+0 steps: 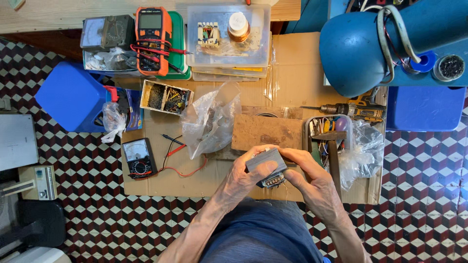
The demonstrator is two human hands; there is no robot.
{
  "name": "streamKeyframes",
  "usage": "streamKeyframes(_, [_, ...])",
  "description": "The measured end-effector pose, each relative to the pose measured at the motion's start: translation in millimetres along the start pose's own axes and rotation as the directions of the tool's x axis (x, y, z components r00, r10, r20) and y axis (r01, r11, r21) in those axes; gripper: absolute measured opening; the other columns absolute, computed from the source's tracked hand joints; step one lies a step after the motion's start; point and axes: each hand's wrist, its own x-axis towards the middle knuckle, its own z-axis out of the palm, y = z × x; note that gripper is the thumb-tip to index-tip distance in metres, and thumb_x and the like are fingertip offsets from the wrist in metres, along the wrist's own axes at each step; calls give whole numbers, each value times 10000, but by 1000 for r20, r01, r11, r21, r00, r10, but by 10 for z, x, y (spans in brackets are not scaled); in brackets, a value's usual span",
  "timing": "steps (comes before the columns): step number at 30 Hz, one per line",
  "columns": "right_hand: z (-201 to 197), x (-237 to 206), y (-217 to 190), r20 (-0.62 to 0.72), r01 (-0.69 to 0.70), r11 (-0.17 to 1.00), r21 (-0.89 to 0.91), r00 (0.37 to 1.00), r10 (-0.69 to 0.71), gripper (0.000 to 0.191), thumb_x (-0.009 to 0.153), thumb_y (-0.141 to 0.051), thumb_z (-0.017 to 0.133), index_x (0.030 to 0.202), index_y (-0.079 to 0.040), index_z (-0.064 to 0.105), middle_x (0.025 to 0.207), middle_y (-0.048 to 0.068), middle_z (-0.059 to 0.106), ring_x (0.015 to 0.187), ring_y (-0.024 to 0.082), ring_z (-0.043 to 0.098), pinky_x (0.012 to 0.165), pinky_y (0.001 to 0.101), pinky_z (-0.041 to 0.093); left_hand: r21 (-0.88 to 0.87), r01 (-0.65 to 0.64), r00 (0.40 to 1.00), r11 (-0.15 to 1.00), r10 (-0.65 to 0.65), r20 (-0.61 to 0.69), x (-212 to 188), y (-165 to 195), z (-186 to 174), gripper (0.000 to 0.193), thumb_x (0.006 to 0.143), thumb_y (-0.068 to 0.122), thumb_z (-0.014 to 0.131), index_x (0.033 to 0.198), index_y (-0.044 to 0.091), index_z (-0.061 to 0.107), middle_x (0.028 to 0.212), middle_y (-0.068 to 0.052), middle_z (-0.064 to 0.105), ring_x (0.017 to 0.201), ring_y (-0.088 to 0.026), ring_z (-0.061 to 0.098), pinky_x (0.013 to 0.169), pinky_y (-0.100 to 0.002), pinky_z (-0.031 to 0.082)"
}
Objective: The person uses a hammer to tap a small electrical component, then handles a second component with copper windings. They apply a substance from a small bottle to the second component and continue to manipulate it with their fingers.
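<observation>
Both of my hands hold a small grey transformer (266,165) with copper winding showing at its underside. My left hand (244,176) grips it from the left with the thumb on top. My right hand (307,176) grips its right side, fingers curled over the top edge. The transformer hovers above my lap, at the near edge of a flat cardboard sheet (292,73) on the tiled floor. A wooden block (265,131) lies just beyond it.
On the cardboard lie a crumpled clear plastic bag (209,119), a black analog multimeter (139,158) with red leads, a box of small parts (165,97), an orange multimeter (152,39), a clear tub (229,34), a drill (351,111) and a hammer (333,156). A blue lamp (360,48) hangs at right.
</observation>
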Motion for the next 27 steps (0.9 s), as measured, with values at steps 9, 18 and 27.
streamKeyframes(9, [-16,116,79,-92,-258,932,255,953,289,566,960,-267,569,1489,-69,522,1481,138,597,1405,235,529,1169,368,379,340,-198,955,919,260,-145,366,-187,-116,846,809,319,815,1529,105,427,1371,-154,619,1213,-218,640,1017,-344,534])
streamKeyframes(18, [410,256,107,-180,38,855,-517,972,-153,1018,723,-221,848,1529,46,286,1390,270,520,1295,391,528,1098,437,401,246,-205,926,947,269,-264,653,-609,-40,773,873,277,765,1542,114,415,1348,-160,638,1190,-233,651,994,-331,549])
streamKeyframes(27, [387,518,184,-250,77,893,-443,946,-206,958,723,-190,862,1513,-2,355,1283,204,588,1204,348,598,1015,416,488,28,-239,891,971,231,-390,578,-519,-446,767,1001,511,448,1631,151,199,1632,-194,349,1365,-299,530,1141,-458,379])
